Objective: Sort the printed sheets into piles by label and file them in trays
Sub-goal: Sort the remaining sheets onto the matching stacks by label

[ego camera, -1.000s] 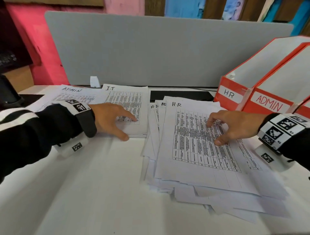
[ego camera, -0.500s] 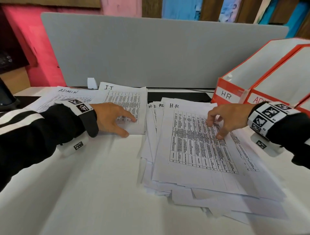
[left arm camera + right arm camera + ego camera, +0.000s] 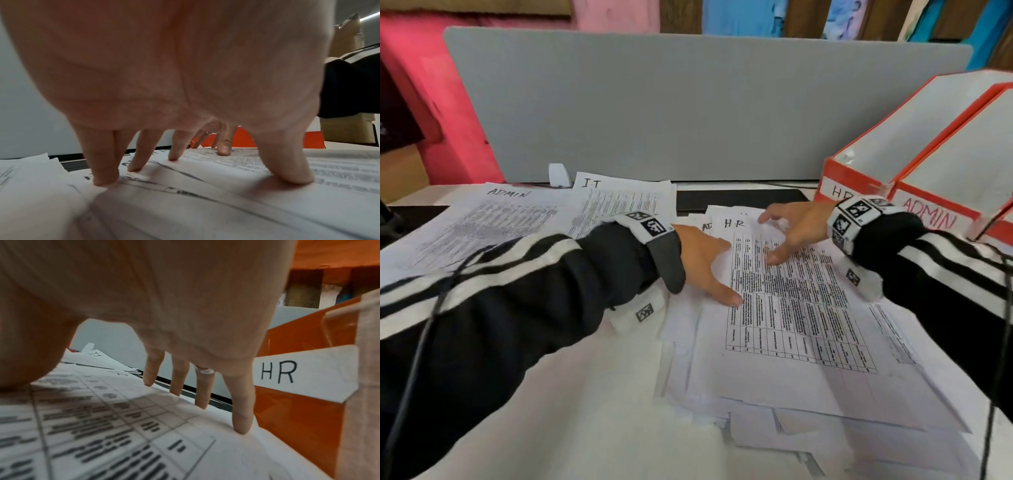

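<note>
- Resting spread, uncurled fingertips on the top HR sheet (image 3: 784,318), left hand (image 3: 705,263) and right hand (image 3: 796,228) grip nothing.
- Thin, limp, slippery paper atop the loose pile (image 3: 808,435); likely best pinched at an edge.

ADMIN pile (image 3: 493,219) left; IT pile (image 3: 626,198) beside — trays (image 3: 914,164) right

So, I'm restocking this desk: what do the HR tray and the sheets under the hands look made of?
HR tray: probably glossy orange plastic or coated card; its wall shows sheen, with a white paper label. Top HR sheet: plain matte office paper, thin enough to ripple at the edges, printed with a black table.
</note>
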